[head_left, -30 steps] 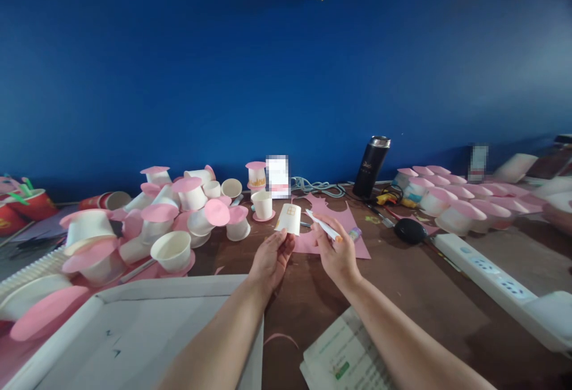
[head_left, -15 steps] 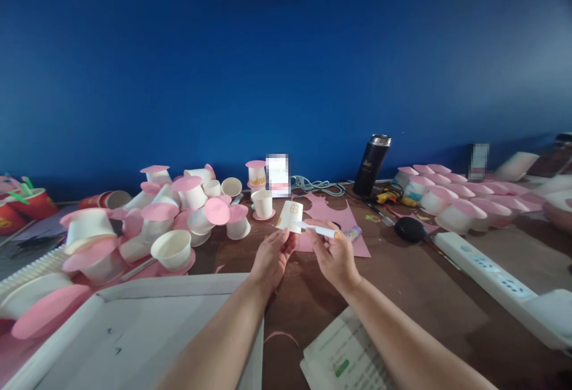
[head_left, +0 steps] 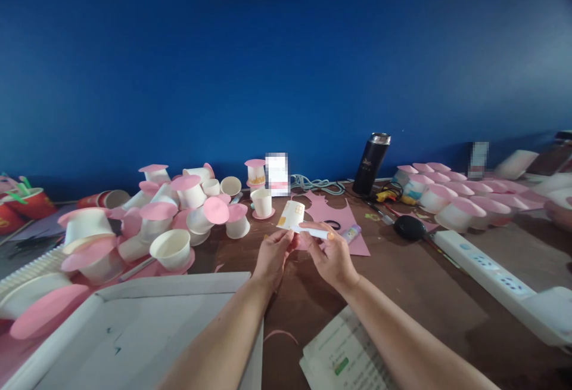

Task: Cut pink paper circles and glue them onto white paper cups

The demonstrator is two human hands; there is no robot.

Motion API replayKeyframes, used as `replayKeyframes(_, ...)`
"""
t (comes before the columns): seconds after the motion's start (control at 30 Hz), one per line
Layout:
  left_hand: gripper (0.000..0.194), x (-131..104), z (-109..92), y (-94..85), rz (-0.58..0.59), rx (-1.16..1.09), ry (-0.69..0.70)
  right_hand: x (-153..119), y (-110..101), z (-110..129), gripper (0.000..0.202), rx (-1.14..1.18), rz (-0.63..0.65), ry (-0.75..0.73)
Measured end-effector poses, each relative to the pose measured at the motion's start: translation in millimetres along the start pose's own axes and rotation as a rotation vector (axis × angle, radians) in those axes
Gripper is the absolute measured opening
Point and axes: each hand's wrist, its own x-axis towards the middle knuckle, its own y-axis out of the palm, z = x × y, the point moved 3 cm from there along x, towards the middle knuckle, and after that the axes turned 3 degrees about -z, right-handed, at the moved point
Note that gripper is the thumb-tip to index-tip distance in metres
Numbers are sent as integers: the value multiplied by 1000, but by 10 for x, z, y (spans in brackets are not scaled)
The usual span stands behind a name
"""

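Note:
A small white paper cup with yellow-orange drawn marks, one like a window, is held on its side by my left hand, fingers closed round its lower end. My right hand grips a white marker with an orange end, its tip side pointing left at the cup's lower part. The two hands are close together. Just behind them lies a cut pink sheet, with a dark ring and a purple-white tube on it. An upright white cup stands on a pink disc to the left.
Many white cups with pink discs crowd the left, more the right. Also there: a white box lid, printed papers, a black bottle, a power strip and a black rubber bulb. A person's hand shows at the right edge.
The held cup has turned and tilted, so its window drawing sits further right and more orange marking shows at its left. The marker has shifted slightly left and down the cup.

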Motion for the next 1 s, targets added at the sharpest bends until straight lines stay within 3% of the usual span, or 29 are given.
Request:
replayKeyframes(0.63,24,11,-10,-9,-36,-20,6,7,-38,-15,19,-40,-55,65)
replayKeyframes(1.0,27,-10,-31,-9,-41,-181,-56,10,-37,-19,21,-95,-86,67)
